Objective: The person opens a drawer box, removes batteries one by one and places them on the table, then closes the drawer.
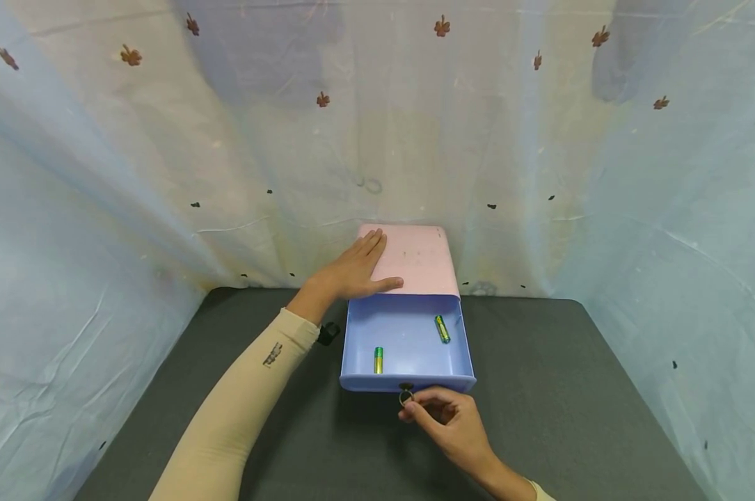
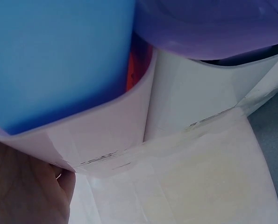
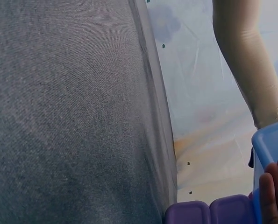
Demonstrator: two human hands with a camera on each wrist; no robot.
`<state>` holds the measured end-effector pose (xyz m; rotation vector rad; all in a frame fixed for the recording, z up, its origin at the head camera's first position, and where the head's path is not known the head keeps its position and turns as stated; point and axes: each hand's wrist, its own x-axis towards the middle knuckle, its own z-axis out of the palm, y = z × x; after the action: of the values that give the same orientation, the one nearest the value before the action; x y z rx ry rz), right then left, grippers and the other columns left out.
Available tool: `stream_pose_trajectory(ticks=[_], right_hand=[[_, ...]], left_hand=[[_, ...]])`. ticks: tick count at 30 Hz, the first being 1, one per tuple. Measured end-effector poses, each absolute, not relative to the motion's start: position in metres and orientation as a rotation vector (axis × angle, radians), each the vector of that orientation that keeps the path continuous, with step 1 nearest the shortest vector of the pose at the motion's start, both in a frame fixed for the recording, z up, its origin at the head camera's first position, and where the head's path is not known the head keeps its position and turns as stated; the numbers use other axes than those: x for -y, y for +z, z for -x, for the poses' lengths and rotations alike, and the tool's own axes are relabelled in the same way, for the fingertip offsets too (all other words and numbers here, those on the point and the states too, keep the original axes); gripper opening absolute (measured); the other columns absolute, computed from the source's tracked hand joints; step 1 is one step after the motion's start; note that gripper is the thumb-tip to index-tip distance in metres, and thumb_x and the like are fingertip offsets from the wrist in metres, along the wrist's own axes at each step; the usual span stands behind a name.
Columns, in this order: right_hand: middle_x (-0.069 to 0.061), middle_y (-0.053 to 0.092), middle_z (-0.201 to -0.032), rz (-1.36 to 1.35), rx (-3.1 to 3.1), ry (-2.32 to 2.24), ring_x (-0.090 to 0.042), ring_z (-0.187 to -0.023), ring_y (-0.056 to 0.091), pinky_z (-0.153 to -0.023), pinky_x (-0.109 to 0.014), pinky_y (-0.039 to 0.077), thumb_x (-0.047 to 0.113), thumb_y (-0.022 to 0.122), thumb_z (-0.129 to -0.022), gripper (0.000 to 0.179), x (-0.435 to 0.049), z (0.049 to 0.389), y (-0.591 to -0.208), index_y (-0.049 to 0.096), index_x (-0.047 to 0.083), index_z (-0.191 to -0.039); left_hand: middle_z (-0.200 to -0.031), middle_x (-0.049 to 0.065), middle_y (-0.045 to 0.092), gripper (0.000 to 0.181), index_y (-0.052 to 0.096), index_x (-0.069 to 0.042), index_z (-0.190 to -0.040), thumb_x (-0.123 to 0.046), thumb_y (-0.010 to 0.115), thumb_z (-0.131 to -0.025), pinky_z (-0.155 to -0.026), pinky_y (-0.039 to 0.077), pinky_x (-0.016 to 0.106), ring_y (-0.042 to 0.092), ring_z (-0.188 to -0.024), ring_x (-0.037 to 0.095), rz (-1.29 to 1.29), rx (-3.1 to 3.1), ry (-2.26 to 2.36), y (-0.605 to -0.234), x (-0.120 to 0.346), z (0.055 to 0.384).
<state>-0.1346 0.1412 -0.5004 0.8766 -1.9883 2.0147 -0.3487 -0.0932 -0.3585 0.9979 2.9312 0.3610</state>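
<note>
My left hand (image 1: pixel 355 270) rests flat on the pink top of a small drawer cabinet (image 1: pixel 417 261), fingers straight and thumb out along the front edge. Below it, a light blue drawer (image 1: pixel 408 341) is pulled out. Two green and yellow batteries lie inside: one battery (image 1: pixel 378 360) at the front left, the other battery (image 1: pixel 442 329) at the right. With thumb and fingers, my right hand (image 1: pixel 455 424) pinches the metal ring pull (image 1: pixel 406 397) on the drawer's front. In the right wrist view, fingers (image 3: pixel 268 196) overlap the blue drawer front (image 3: pixel 269 140).
Purple drawer fronts (image 3: pixel 189 212) show beside the blue one in the right wrist view. The cabinet stands on a dark grey table (image 1: pixel 534 390), near its back edge. A pale cloth curtain (image 1: pixel 377 139) with leaf marks hangs behind and at both sides.
</note>
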Motion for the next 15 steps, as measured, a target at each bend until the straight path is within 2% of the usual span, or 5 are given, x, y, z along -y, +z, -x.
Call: stream_pose_trajectory(ticks=[15], right_hand=[[-0.017, 0.081, -0.092, -0.866, 1.983, 2.011, -0.021, -0.086, 0.081, -0.077, -0.033, 0.066, -0.013, 0.070, -0.097, 0.016, -0.1406, 0.1337, -0.5035, 0.076, 0.000, -0.103]], left_hand=[[-0.180, 0.017, -0.003, 0.111, 0.001, 0.000, -0.171, -0.074, 0.047, -0.103, -0.135, -0.001, 0.038, -0.006, -0.167, 0.026, -0.992, -2.948, 0.362, -0.3611, 0.0921, 0.3494]])
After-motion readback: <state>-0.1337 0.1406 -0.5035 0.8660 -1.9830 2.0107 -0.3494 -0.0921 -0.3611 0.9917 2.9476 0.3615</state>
